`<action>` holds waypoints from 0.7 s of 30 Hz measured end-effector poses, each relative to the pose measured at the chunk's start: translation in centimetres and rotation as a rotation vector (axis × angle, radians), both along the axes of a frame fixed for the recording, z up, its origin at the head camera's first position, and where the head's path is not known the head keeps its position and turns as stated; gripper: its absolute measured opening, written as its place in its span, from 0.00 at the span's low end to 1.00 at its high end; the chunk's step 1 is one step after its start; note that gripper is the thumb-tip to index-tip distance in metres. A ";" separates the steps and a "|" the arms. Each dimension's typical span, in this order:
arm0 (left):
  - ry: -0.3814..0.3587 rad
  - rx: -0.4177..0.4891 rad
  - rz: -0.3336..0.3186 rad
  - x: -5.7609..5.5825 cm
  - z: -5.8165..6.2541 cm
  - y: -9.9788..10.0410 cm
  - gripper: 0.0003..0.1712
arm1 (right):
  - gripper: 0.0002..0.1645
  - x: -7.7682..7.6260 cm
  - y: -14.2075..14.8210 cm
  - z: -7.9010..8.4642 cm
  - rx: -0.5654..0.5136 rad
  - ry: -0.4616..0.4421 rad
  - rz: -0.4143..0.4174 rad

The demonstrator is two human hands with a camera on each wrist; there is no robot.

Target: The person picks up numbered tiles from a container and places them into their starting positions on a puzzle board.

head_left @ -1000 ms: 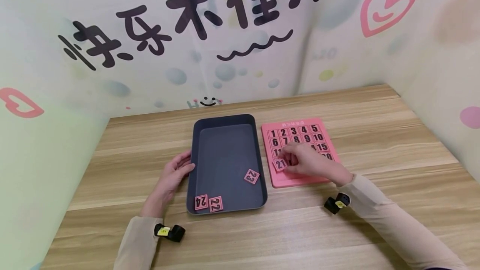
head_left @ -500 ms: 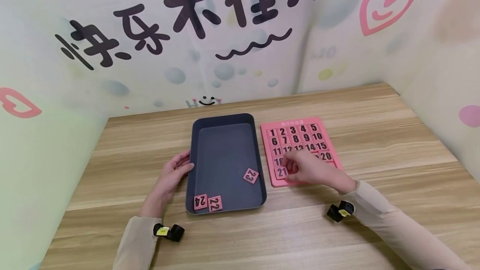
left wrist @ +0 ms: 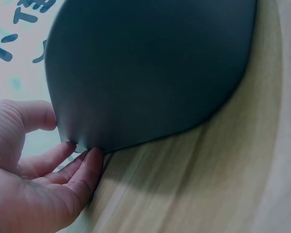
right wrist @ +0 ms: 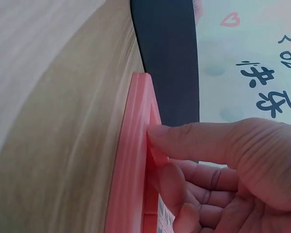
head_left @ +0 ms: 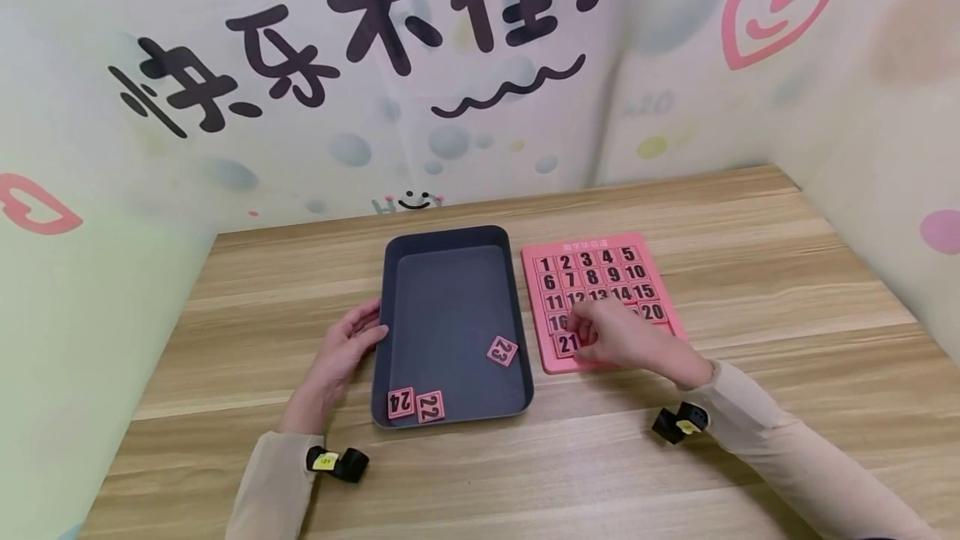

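Observation:
My right hand [head_left: 611,332] is over the lower left of a pink number puzzle board [head_left: 555,367]. Its thumb and index finger pinch a pink number tile [head_left: 567,345] marked 21, which sits in the bottom row under tile 16. The right wrist view shows that tile [right wrist: 158,154] edge-on between thumb and finger, inside the board's raised rim [right wrist: 131,121]. With thumb at the rim and fingers against the outer wall, my left hand [head_left: 347,350] holds the left side of a dark grey tray [head_left: 517,290]. In the left wrist view, the fingertips [left wrist: 94,158] touch the tray's lower edge.
Inside the tray lie three loose tiles: tile 23 [head_left: 502,351] at the right, tile 24 [head_left: 401,402] and tile 22 [head_left: 431,407] at the near left. Numbered rows fill the board's upper part. A printed cloth [head_left: 300,148] stands behind the wooden table [head_left: 480,482].
The right hand has brought tile 21 from a tilted position over the board down into the bottom row, then slightly right. The left hand and tray have stayed in place.

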State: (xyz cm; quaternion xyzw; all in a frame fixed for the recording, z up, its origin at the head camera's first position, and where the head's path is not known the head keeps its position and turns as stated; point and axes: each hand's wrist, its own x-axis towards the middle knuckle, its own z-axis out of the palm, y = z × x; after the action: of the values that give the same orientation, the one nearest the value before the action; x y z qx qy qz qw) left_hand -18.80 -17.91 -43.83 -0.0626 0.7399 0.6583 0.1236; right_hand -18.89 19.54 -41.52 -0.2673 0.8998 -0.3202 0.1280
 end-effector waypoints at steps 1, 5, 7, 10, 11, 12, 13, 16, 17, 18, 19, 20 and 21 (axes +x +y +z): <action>-0.001 0.000 0.002 0.0 0.0 0.0 0.30 | 0.14 0.0 -0.1 0.0 0.000 -0.003 -0.003; -0.006 -0.002 0.006 0.1 0.1 0.0 0.30 | 0.14 0.1 -0.3 -0.1 -0.014 -0.009 -0.002; -0.009 -0.002 0.004 0.1 0.1 0.0 0.30 | 0.13 0.1 -0.4 -0.2 -0.020 -0.016 -0.012; -0.003 -0.001 0.003 0.1 0.1 0.0 0.30 | 0.13 0.2 -0.4 -0.2 -0.026 -0.029 -0.031; 0.001 -0.002 0.002 0.1 0.1 0.0 0.30 | 0.13 0.2 -0.4 -0.3 -0.030 -0.033 -0.033; 0.004 -0.002 0.001 0.1 0.1 0.0 0.30 | 0.13 0.1 -0.3 -0.3 -0.032 -0.036 -0.035; 0.006 -0.004 0.000 0.1 0.1 0.0 0.30 | 0.13 0.1 -0.3 -0.3 -0.034 -0.037 -0.035; 0.006 -0.004 -0.001 0.0 0.1 0.0 0.30 | 0.12 0.0 -0.3 -0.3 -0.032 -0.034 -0.024; 0.006 -0.004 -0.003 0.0 0.1 0.0 0.30 | 0.12 0.0 -0.3 -0.3 -0.031 -0.031 -0.015; 0.006 -0.003 -0.003 0.0 0.2 0.0 0.30 | 0.12 -0.1 -0.3 -0.3 -0.023 -0.021 -0.008; 0.006 -0.001 -0.004 0.1 0.2 0.0 0.30 | 0.11 -0.2 -0.4 -0.2 -0.015 -0.012 -0.003; 0.006 0.000 -0.004 0.1 0.3 0.1 0.30 | 0.11 -0.3 -0.5 0.1 -0.012 0.000 0.002; 0.007 0.000 -0.006 0.1 0.3 0.1 0.30 | 0.10 -0.3 -0.7 0.5 -0.010 0.012 0.002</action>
State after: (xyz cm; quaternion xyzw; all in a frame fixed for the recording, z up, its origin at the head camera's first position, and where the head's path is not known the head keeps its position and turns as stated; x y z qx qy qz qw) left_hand -18.68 -17.85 -43.54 -0.0579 0.7406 0.6581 0.1229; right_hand -19.23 18.86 -41.07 -0.2706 0.8987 -0.3229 0.1217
